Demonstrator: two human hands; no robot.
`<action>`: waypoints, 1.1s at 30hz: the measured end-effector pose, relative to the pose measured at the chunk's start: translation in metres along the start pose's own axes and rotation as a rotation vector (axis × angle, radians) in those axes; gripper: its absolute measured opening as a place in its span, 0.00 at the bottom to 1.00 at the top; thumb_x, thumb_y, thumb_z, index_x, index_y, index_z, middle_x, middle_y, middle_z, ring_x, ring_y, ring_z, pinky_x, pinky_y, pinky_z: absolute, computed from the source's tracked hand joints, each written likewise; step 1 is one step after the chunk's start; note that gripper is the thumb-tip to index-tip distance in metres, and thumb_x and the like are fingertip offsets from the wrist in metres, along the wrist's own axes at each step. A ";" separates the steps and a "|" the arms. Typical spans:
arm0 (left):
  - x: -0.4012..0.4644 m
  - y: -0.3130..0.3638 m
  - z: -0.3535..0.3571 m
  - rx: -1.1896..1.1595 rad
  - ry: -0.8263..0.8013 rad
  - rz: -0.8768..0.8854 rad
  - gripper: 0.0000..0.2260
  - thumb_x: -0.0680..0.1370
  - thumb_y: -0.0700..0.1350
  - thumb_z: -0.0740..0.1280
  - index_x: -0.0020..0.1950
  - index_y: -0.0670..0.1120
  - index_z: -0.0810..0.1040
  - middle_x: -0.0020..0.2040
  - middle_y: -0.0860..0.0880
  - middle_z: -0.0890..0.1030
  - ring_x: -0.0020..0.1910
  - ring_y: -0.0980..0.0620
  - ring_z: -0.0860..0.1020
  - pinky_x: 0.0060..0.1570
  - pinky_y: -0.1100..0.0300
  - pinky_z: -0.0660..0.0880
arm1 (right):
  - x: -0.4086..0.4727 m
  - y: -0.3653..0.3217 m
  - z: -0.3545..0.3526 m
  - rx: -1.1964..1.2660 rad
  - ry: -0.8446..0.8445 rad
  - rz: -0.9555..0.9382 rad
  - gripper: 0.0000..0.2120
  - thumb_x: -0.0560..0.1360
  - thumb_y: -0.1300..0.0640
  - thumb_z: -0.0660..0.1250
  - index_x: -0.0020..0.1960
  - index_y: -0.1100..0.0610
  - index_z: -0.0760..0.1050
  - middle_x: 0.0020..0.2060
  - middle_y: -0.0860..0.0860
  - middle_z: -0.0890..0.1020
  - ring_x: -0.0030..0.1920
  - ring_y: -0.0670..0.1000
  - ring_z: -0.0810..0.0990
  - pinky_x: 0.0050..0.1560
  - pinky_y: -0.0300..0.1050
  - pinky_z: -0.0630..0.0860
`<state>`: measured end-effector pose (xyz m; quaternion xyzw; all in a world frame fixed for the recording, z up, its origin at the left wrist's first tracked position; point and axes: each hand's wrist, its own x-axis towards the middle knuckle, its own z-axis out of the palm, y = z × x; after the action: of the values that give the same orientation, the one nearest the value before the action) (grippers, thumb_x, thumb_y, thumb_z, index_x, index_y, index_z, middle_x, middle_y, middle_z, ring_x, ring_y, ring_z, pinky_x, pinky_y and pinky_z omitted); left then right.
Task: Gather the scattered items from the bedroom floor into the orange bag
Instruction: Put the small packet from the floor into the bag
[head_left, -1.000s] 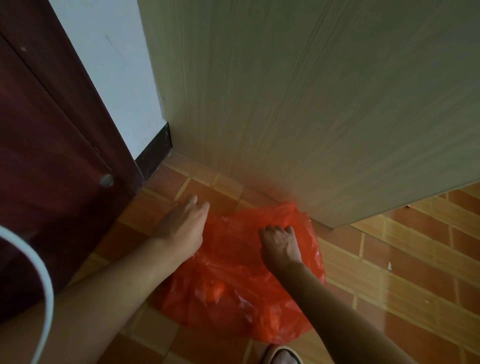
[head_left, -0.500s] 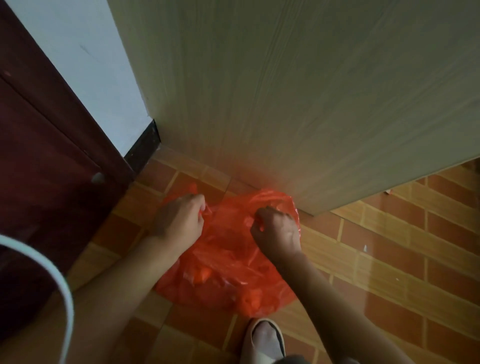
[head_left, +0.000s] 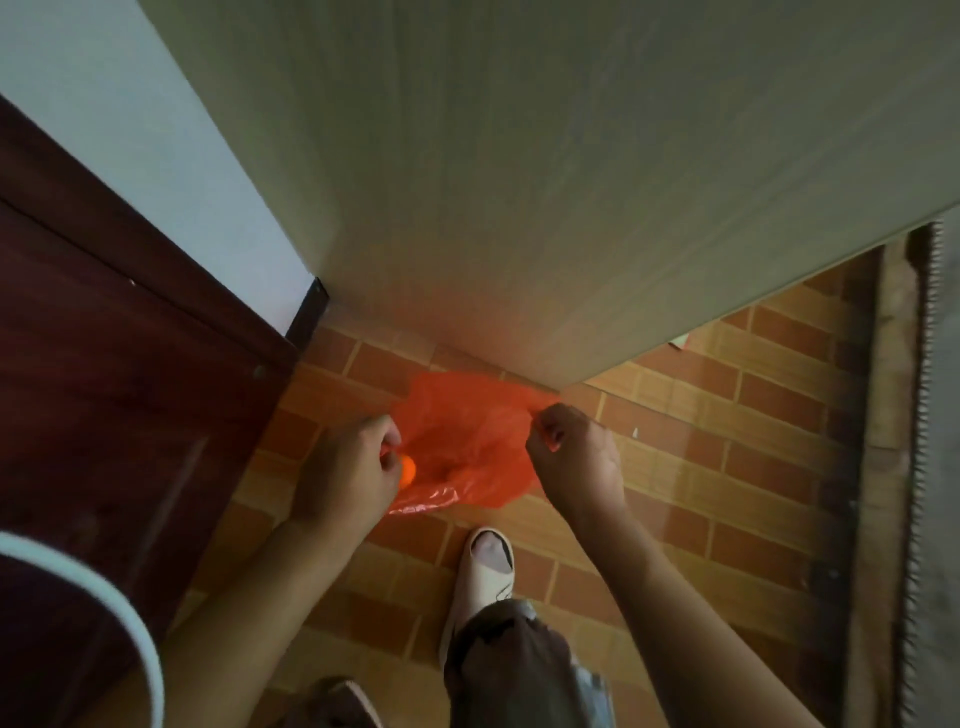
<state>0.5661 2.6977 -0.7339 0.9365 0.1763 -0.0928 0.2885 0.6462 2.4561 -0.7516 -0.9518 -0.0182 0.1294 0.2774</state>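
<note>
Bag open between my hands, left hand and right hand each pinched on a rim edge, apart; something orange inside near my left, one scrap on floor just right of right hand, so gathering looks unfinished.

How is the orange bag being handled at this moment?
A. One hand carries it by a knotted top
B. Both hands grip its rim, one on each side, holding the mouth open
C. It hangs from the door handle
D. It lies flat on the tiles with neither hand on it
B: the left hand and the right hand each pinch an edge of the orange bag, and its mouth gapes open between them.
</note>
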 end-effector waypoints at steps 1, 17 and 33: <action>-0.011 0.013 -0.015 0.005 -0.012 0.005 0.07 0.74 0.39 0.74 0.47 0.49 0.80 0.44 0.50 0.82 0.43 0.49 0.80 0.37 0.55 0.78 | -0.009 -0.009 -0.017 0.015 -0.002 0.013 0.03 0.73 0.54 0.69 0.44 0.52 0.79 0.38 0.48 0.82 0.39 0.54 0.80 0.38 0.50 0.76; -0.118 0.184 -0.211 -0.054 -0.050 0.236 0.08 0.76 0.42 0.74 0.51 0.53 0.79 0.44 0.59 0.80 0.41 0.63 0.79 0.34 0.74 0.70 | -0.150 -0.112 -0.259 0.178 0.256 0.196 0.03 0.73 0.56 0.70 0.44 0.50 0.82 0.33 0.43 0.81 0.35 0.43 0.79 0.36 0.48 0.79; -0.151 0.343 -0.170 -0.024 -0.061 0.462 0.08 0.76 0.39 0.73 0.47 0.52 0.79 0.45 0.56 0.80 0.43 0.59 0.79 0.39 0.68 0.76 | -0.202 -0.017 -0.384 0.292 0.429 0.354 0.05 0.75 0.56 0.71 0.42 0.48 0.80 0.34 0.44 0.81 0.35 0.42 0.79 0.30 0.31 0.69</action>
<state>0.5711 2.4886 -0.3797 0.9452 -0.0505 -0.0504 0.3185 0.5503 2.2477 -0.3830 -0.8958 0.2256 -0.0267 0.3819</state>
